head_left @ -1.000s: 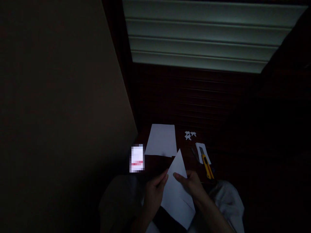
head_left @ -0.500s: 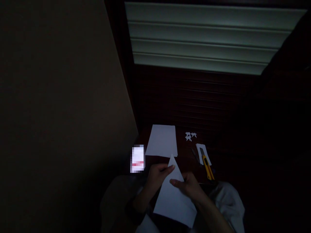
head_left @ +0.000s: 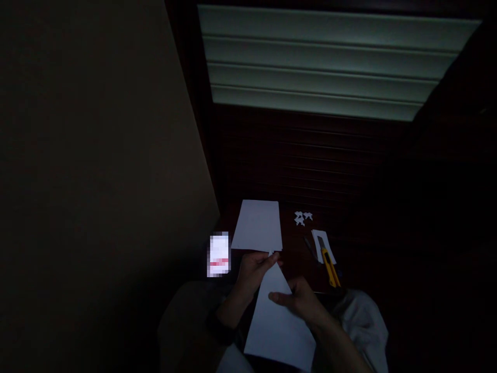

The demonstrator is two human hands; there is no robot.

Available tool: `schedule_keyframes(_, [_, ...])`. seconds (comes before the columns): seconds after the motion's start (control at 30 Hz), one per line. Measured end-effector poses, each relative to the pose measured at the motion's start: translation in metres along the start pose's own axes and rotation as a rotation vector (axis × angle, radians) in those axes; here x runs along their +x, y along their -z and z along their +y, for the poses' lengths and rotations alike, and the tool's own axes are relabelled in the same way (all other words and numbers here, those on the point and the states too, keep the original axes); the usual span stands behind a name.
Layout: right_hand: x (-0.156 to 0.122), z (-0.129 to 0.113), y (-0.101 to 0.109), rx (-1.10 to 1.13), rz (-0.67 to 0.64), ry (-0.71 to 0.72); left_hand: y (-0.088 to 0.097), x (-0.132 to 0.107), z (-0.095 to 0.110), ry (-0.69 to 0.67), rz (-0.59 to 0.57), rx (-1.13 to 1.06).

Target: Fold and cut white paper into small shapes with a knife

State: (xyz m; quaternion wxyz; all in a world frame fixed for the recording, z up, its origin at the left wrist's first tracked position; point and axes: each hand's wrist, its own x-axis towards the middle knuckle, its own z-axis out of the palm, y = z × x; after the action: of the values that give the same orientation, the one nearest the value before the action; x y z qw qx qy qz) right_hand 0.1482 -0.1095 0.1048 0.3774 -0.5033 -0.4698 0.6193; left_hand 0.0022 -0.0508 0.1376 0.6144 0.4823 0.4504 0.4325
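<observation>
A white sheet of paper (head_left: 277,331), folded to a point at its far end, is held over my lap. My left hand (head_left: 254,272) pinches it close to the pointed tip, thumb on top. Lower down on the right edge, my right hand (head_left: 301,300) grips the same sheet, its thumb lying on the upper face and its fingers hidden beneath. Just beyond the tip lies a stack of white paper (head_left: 258,225) on the dark table (head_left: 291,269).
Right of the stack are several small folded paper pieces (head_left: 302,217). A yellow utility knife (head_left: 330,267) rests partly on small white paper slips (head_left: 317,241), beside a thin dark tool (head_left: 310,249). A lit, blurred-out screen (head_left: 219,254) stands at the left edge. A wall (head_left: 116,129) rises at left.
My left hand has shifted up to the paper's tip and now covers it. The right hand stays on the right edge, and the view has moved slightly.
</observation>
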Motion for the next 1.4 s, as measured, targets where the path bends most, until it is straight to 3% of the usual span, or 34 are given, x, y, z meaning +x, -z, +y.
schedule_keyframes(0.23, [-0.001,0.0,0.0,0.027,-0.004,-0.024,-0.004,-0.003,0.0,-0.011,0.01,0.002])
schedule_keyframes(0.43, [0.001,0.004,0.004,0.019,0.028,-0.001,-0.001,-0.011,-0.015,-0.231,0.052,0.422])
schedule_keyframes(0.53, [0.001,0.005,0.005,0.033,0.028,-0.001,0.001,-0.01,-0.021,-0.267,0.067,0.532])
schedule_keyframes(0.83, [-0.003,-0.008,0.002,0.078,-0.008,0.027,0.001,-0.007,-0.02,-0.305,0.048,0.513])
schedule_keyframes(1.03, [-0.003,-0.005,0.002,0.161,0.152,0.085,0.004,-0.005,-0.018,-0.31,0.003,0.485])
schedule_keyframes(1.4, [0.001,-0.015,0.003,0.135,0.199,0.185,0.009,-0.006,-0.018,-0.321,-0.045,0.534])
